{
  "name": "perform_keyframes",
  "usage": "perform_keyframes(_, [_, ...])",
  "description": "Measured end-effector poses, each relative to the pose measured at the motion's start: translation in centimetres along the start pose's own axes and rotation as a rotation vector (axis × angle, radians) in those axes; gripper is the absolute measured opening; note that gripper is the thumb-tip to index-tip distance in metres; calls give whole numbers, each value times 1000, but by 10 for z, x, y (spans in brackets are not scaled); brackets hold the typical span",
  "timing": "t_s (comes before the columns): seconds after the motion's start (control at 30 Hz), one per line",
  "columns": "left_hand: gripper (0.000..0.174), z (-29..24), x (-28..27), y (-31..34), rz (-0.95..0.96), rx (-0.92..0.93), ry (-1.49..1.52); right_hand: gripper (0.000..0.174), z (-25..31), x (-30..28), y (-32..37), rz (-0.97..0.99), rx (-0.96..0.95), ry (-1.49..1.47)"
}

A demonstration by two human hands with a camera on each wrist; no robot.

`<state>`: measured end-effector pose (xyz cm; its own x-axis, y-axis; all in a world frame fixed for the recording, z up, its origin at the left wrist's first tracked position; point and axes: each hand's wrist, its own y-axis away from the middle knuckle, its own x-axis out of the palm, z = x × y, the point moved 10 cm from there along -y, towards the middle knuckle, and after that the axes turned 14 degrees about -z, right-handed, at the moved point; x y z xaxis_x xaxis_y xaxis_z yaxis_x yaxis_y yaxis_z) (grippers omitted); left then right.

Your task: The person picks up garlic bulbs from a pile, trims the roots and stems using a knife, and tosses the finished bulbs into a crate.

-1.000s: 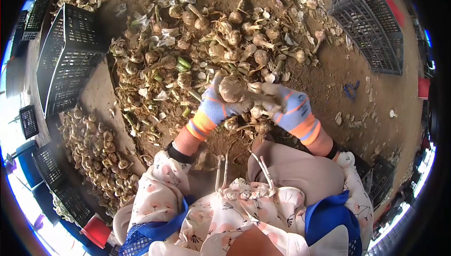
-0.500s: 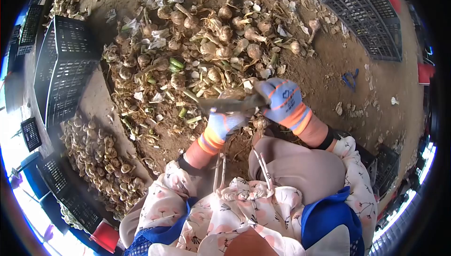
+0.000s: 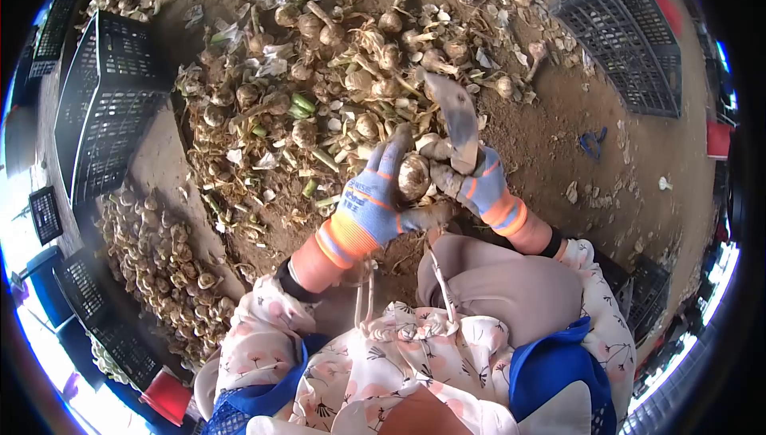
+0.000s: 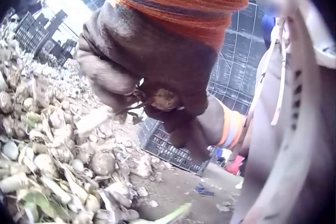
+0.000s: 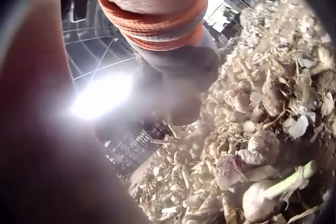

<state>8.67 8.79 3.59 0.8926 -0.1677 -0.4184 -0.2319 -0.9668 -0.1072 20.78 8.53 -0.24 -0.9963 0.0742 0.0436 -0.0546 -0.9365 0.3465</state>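
Observation:
In the head view my gloved left hand (image 3: 371,199) holds a garlic bulb (image 3: 413,177) between its fingers and thumb. The same bulb (image 4: 163,99) shows in the left wrist view, with the curled fingers partly covering it. My right hand (image 3: 483,183), also gloved, grips a knife (image 3: 459,116) close beside the bulb. Its broad, stained blade points up and away from me over the garlic pile (image 3: 351,84). The handle is mostly hidden inside the right hand. Glare and blur hide the right fingers in the right wrist view.
Black plastic crates stand at the left (image 3: 120,108) and upper right (image 3: 622,36). A heap of trimmed bulbs (image 3: 159,267) lies at lower left. Loose skins and cut stalks litter the dirt floor, and a blue strap (image 3: 592,144) lies on the right.
The knife has swung from lying leftward across the left hand to pointing up and away. The left hand has turned, bringing the bulb into plain view between the hands.

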Motion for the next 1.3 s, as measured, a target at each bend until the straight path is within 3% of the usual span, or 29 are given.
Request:
perform_keyframes(0.03, [79, -4, -3, -1, -40, 130, -6, 24, -3, -5, -2, 11, 2, 3])
perform_keyframes(0.07, [74, -5, -2, 3, -35, 209, 14, 23, -22, -1, 0, 165, 250, -240])
perform_keyframes(0.1, [70, -9, -1, 7, -24, 289, 37, 20, -1, 0, -1, 231, 46, 41])
perform_keyframes(0.13, [53, -15, 5, 11, 61, 373, -34, 17, 20, 0, -1, 260, -170, 314])
perform_keyframes(0.17, [53, -12, 5, 16, 56, 367, -28, 20, 12, -10, -9, 255, -87, 420])
perform_keyframes(0.23, [57, -12, 30, 36, 291, 519, -225, 31, -2, -16, -15, 339, -74, 705])
perform_keyframes(0.27, [48, -14, 34, 42, 333, 594, -310, 31, -4, -15, -18, 340, -67, 706])
perform_keyframes(0.33, [44, -16, 38, 46, 315, 671, -308, 41, 6, 8, -9, 465, -495, 1063])
perform_keyframes(0.37, [41, -21, 41, 50, 292, 753, -311, 41, 6, 12, -9, 467, -491, 1060])
perform_keyframes(0.4, [32, -8, 39, 39, 208, 456, -199, 42, 5, 16, -9, 482, -445, 1067])
perform_keyframes(0.5, [29, -10, 39, 44, 357, 490, -307, 36, 0, 18, -14, 534, -260, 1031])
perform_keyframes(0.57, [32, -10, 18, 47, 344, 578, -398, 25, -45, -15, -21, 622, -87, 1130])
perform_keyframes(0.6, [35, -2, -1, 53, 326, 617, -452, 23, -58, -36, -26, 539, -24, 1115])
perform_keyframes(0.63, [36, 74, -29, 57, 358, -75, -140, 22, -71, -56, -26, 460, 44, 1096])
perform_keyframes(0.67, [37, 93, -62, 82, 393, 176, -474, 28, -72, -65, -29, 322, 171, 728])
perform_keyframes(0.7, [38, 113, -95, 107, 379, 438, -804, 28, -73, -60, -34, 332, 175, 728])
perform_keyframes(0.77, [35, 164, -206, 122, 181, 19, -902, 35, -46, -55, -73, 91, -60, 809])
perform_keyframes(0.83, [32, 202, -337, 185, -198, -352, -1027, 42, -8, -38, -107, -178, -474, 1266])
perform_keyframes(0.9, [43, 207, -436, 261, -338, -924, -1377, 46, 22, -15, -133, -224, -596, 1301])
perform_keyframes(0.93, [49, 192, -461, 293, -359, -1260, -1591, 46, 31, -6, -142, -224, -603, 1299])
perform_keyframes(0.97, [55, 182, -468, 308, -348, -1450, -1705, 46, 32, -4, -153, -236, -514, 1384])
perform_keyframes(1.0, [62, 178, -456, 298, -290, -1438, -1705, 46, 29, -4, -164, -241, -470, 1426])
perform_keyframes(1.07, [65, 193, -384, 232, -81, -1008, -1319, 45, 13, -9, -188, -205, -339, 1462])
perform_keyframes(1.1, [70, 206, -345, 204, -113, -970, -1200, 44, -4, -15, -200, -168, -253, 1453])
perform_keyframes(1.13, [64, 197, -287, 157, -69, -843, -1065, 39, -13, -31, -209, -239, -316, 1291])
perform_keyframes(1.17, [53, 202, -232, 135, -239, -782, -562, 39, -11, -39, -204, -242, -320, 1291])
perform_keyframes(1.2, [48, 196, -170, 113, -328, -972, -15, 42, -21, -48, -189, -191, -130, 746])
perform_keyframes(1.23, [50, 175, -119, 80, -361, -896, 285, 46, -28, -46, -171, -130, 48, 202])
perform_keyframes(1.3, [58, 130, -37, 35, -414, -911, 758, 43, -2, -16, -111, -62, 83, -340])
